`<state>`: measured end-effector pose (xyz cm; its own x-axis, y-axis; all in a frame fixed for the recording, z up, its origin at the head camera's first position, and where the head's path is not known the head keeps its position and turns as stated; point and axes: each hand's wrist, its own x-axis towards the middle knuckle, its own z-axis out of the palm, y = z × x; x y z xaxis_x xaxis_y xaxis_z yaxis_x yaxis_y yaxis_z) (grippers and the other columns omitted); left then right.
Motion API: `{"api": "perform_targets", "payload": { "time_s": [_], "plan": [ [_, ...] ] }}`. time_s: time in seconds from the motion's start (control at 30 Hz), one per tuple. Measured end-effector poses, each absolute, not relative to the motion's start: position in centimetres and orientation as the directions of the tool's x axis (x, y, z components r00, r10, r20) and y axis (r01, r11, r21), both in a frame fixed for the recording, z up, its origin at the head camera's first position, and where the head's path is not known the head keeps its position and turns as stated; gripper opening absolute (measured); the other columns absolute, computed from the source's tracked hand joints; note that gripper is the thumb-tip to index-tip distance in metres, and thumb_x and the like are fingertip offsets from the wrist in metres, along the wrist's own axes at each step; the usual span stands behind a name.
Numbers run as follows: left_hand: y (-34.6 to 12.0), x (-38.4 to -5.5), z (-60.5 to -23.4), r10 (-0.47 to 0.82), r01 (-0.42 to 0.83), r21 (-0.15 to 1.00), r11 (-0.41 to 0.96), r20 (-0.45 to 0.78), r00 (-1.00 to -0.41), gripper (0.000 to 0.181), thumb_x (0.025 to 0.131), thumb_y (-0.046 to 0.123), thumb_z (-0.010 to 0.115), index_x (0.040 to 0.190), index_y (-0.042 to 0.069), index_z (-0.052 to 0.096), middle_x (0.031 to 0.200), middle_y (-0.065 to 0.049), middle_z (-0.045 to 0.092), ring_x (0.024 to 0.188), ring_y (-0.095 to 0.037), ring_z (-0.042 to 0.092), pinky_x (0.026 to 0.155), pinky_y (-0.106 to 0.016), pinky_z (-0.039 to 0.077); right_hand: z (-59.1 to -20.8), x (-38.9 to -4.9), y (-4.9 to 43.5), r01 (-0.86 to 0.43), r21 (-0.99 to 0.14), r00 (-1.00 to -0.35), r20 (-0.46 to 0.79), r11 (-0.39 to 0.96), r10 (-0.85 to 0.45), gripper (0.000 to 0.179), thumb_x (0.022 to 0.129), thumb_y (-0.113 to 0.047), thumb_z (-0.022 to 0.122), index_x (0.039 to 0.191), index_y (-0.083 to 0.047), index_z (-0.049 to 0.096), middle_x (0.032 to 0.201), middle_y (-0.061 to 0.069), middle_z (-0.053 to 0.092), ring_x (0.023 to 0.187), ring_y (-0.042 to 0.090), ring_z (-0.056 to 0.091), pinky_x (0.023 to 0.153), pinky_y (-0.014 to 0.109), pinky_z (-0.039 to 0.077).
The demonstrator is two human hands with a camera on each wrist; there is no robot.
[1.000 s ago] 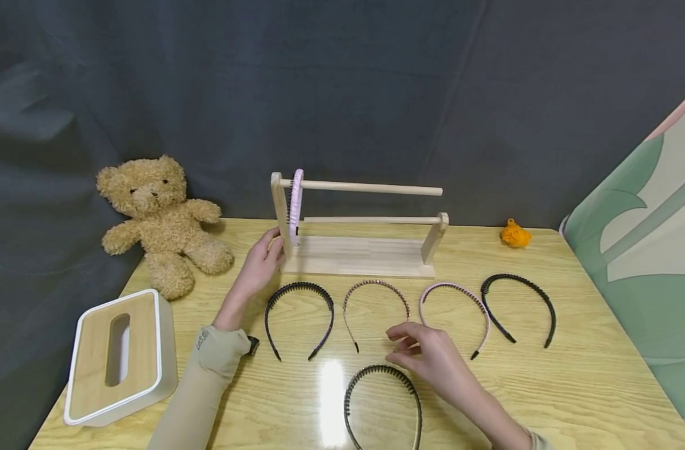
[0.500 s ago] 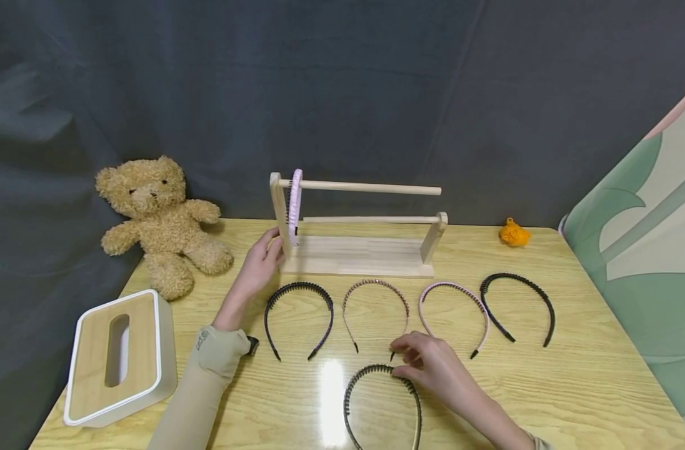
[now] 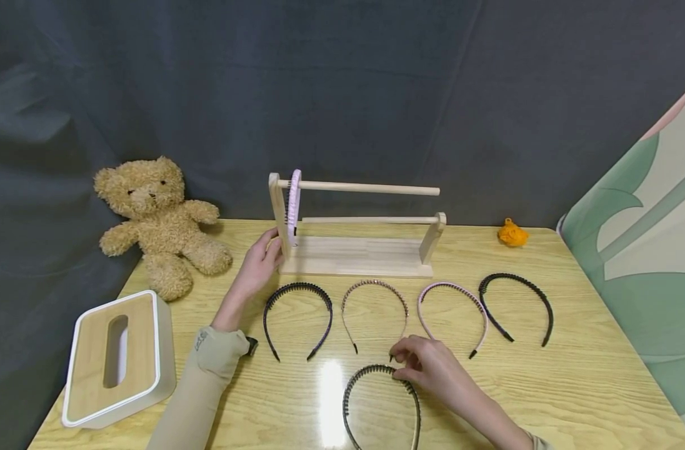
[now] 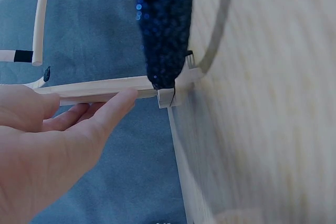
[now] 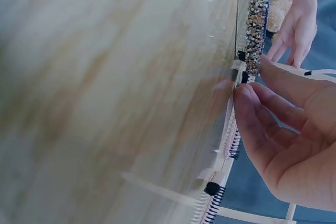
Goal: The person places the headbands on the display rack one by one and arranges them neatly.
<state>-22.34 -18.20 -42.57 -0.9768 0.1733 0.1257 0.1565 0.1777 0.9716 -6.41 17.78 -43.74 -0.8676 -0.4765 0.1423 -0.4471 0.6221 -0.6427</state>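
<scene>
My left hand [image 3: 260,259] grips the left upright [image 4: 105,88] of the wooden headband rack [image 3: 356,265]; its thumb and fingers lie on either side. One lilac headband [image 3: 294,206] hangs on the rack's upper bar near that upright. My right hand [image 3: 432,369] is at the top of the nearest headband [image 3: 370,369], dark, toothed and faced with rhinestones [image 5: 255,30]. Thumb and curled fingers straddle the band, which still lies on the table. Beside the index fingertip is the black tip of a beaded pink headband [image 3: 374,282].
A black headband [image 3: 299,285] with glittery ends lies left of the beaded one. To the right lie a pink headband [image 3: 485,325] and a black headband [image 3: 545,300]. A teddy bear [image 3: 162,231] and a tissue box [image 3: 114,356] occupy the left. An orange toy [image 3: 512,234] sits at the back right.
My right hand has come down and slightly toward me, from beside the beaded headband onto the nearest headband, its fingers drawing in. My left hand keeps its hold on the rack.
</scene>
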Motion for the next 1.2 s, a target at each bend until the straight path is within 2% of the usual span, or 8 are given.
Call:
{"api": "perform_targets", "payload": {
  "time_s": [0.4, 0.57, 0.87, 1.2],
  "plan": [
    [-18.38, -22.37, -42.4, 0.177, 0.159, 0.966, 0.202, 0.124, -0.976, 0.048, 0.119, 0.013, 0.034, 0.162, -0.01, 0.032, 0.157, -0.037, 0.04, 0.144, -0.051, 0.046, 0.12, -0.05, 0.045, -43.69, -6.6, 17.66, -0.43, -0.658, -0.863, 0.099, 0.618, -0.495, 0.015, 0.086, -0.005, 0.089, 0.094, -0.006, 0.076, 0.08, -0.01, 0.071, 0.07, -0.002, 0.062, 0.06, 0.019, 0.061],
    [-18.36, -22.31, -42.38, 0.181, 0.161, 0.968, 0.192, 0.126, -0.975, 0.048, 0.119, 0.012, 0.033, 0.162, -0.011, 0.032, 0.158, -0.037, 0.038, 0.145, -0.051, 0.044, 0.121, -0.051, 0.044, -43.69, -6.56, 17.55, -0.431, -0.657, -0.859, 0.088, 0.619, -0.505, 0.012, 0.087, -0.004, 0.087, 0.094, -0.005, 0.077, 0.081, -0.008, 0.073, 0.071, -0.002, 0.064, 0.061, 0.019, 0.061],
    [-18.17, -22.38, -42.47, 0.179, 0.174, 0.968, 0.179, 0.142, -0.974, 0.047, 0.119, 0.01, 0.033, 0.16, -0.013, 0.033, 0.155, -0.04, 0.041, 0.143, -0.053, 0.045, 0.121, -0.05, 0.043, -43.88, -6.35, 17.53, -0.506, -0.602, -0.831, 0.149, 0.618, -0.536, 0.013, 0.085, -0.002, 0.088, 0.095, -0.001, 0.081, 0.083, -0.001, 0.075, 0.072, 0.002, 0.065, 0.062, 0.021, 0.062],
    [-18.15, -22.28, -42.47, 0.18, 0.184, 0.965, 0.186, 0.15, -0.972, 0.047, 0.119, 0.009, 0.033, 0.16, -0.014, 0.033, 0.154, -0.041, 0.041, 0.143, -0.055, 0.045, 0.121, -0.051, 0.043, -43.51, -6.4, 17.71, -0.545, -0.578, -0.813, 0.188, 0.608, -0.551, 0.012, 0.084, -0.002, 0.088, 0.095, -0.003, 0.082, 0.086, 0.002, 0.076, 0.074, 0.005, 0.067, 0.065, 0.022, 0.063]
  ]
}}
